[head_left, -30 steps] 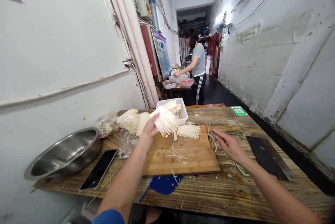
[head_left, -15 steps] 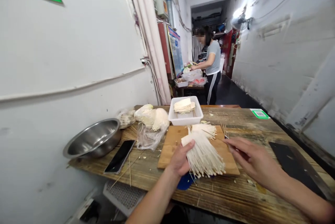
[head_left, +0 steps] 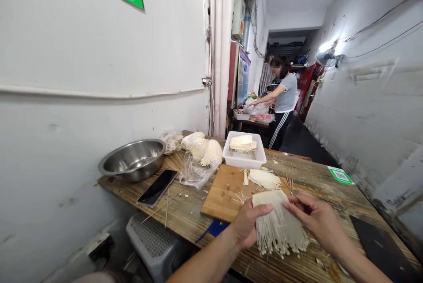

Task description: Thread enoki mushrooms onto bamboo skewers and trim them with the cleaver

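My left hand (head_left: 246, 228) is closed on a fanned bunch of white enoki mushrooms (head_left: 279, 225), held just above the near edge of the wooden table (head_left: 185, 217). My right hand (head_left: 317, 219) touches the bunch's upper right side with its fingers curled; a thin bamboo skewer seems to lie between them. Just beyond lies a wooden cutting board (head_left: 226, 190) with a smaller enoki clump (head_left: 264, 178) and loose strands. Several skewers (head_left: 291, 183) lie at the board's right.
A white tub (head_left: 244, 156) with enoki stands behind the board. Plastic bags of enoki (head_left: 200, 155), a steel bowl (head_left: 134, 158) and a phone (head_left: 157, 188) sit left. A dark cleaver (head_left: 380, 247) lies right. Another person (head_left: 280, 98) works at a far table.
My left hand has carried the enoki bunch from the board's far side toward me, off the board's near edge. My right hand has come over to meet it. The view has swung left.
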`<action>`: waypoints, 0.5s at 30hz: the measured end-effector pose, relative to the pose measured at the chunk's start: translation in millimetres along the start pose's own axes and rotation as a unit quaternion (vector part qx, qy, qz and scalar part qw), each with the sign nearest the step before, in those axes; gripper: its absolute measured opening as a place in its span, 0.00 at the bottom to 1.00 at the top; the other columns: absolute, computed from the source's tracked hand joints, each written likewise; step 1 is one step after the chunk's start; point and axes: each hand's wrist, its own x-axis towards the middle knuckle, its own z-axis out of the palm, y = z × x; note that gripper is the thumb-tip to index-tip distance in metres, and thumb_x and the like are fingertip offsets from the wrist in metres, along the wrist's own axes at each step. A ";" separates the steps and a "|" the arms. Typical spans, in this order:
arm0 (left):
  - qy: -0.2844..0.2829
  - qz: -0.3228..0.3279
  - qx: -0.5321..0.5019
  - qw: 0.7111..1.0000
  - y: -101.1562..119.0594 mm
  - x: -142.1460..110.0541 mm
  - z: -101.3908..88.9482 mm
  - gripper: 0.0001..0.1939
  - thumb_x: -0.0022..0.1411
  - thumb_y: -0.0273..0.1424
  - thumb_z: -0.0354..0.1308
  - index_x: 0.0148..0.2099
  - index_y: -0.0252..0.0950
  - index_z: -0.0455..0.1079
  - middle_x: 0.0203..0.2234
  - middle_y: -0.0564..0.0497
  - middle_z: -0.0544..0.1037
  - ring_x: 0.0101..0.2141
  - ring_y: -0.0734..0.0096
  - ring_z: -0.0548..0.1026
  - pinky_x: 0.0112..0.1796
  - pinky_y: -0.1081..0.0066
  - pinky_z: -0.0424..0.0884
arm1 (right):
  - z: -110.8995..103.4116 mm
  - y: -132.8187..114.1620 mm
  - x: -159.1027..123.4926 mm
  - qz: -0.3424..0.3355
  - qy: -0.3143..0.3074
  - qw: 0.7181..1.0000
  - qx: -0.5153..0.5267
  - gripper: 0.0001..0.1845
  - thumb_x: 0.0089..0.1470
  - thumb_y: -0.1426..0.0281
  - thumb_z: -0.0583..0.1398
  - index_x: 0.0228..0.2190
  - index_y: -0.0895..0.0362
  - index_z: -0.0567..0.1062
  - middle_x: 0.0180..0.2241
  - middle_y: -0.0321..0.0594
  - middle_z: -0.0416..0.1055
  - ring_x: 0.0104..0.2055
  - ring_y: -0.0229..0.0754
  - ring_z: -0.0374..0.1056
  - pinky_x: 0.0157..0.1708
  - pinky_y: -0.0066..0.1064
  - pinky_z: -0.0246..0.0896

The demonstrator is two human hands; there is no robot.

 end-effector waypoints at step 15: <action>0.076 -0.006 0.050 0.996 18.8 -16.6 20.4 0.20 0.50 0.32 0.68 0.46 0.30 0.75 0.38 0.42 0.81 0.39 0.58 0.77 0.46 0.60 0.69 | -35.1 -42.4 -11.1 -0.109 -0.037 0.990 -0.076 0.18 0.62 0.64 0.51 0.49 0.56 0.72 0.42 0.46 0.74 0.41 0.42 0.71 0.39 0.34 0.66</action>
